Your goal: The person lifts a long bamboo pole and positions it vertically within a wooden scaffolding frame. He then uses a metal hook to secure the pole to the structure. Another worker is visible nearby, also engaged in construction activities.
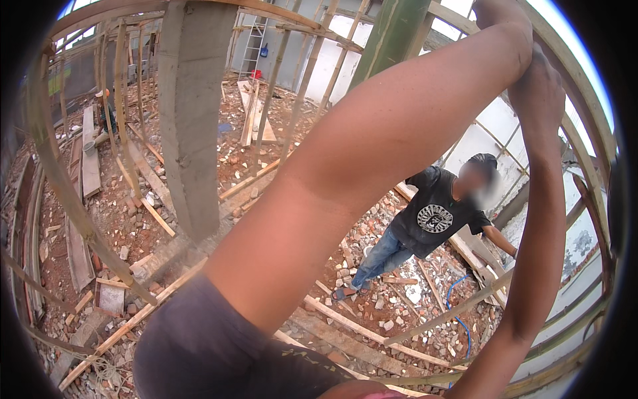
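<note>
My left arm stretches from the dark sleeve up to the top right, where my left hand (500, 14) is bent at the wrist beside a wooden beam (577, 63); the picture's edge cuts off its fingers. Just below it, my right hand (539, 83) is raised close against the left wrist, its fingers curled closed. Whatever lies inside the right hand is hidden. A broad green post (392, 40) rises behind my left forearm.
Below, a person in a black shirt (435, 216) stands on rubble with one arm out. A concrete column (193, 120) rises on the left, among bamboo poles (123, 100). Planks (90, 153), a blue hose (458, 299) and a ladder (252, 46) are around. Another person (105, 110) is far left.
</note>
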Available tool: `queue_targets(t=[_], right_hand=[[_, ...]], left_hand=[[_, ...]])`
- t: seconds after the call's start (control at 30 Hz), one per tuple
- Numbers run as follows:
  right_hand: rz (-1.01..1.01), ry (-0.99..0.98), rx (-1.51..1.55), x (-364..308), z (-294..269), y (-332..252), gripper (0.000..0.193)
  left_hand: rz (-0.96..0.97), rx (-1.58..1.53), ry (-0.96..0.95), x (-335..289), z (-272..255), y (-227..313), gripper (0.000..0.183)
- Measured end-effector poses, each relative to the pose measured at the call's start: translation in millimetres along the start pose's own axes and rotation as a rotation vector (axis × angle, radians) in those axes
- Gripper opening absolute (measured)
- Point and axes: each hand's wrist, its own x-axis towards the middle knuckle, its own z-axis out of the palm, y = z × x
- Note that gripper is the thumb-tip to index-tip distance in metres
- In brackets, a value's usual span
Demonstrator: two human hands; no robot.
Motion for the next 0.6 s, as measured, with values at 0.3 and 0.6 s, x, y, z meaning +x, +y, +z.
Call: queue_targets(t=[0.3, 0.6], right_hand=[[0.288, -0.816, 0.995, 18.7, -30.6, 10.5, 0.016], [0.454, -0.505, 1.527, -26.0, 73.0, -73.6, 0.042]], left_hand=[[-0.001, -0.063, -0.437, -37.6, -90.6, -1.2, 0.048], [0.166, 0.408, -0.125, -20.5, -247.2, -85.1, 0.071]])
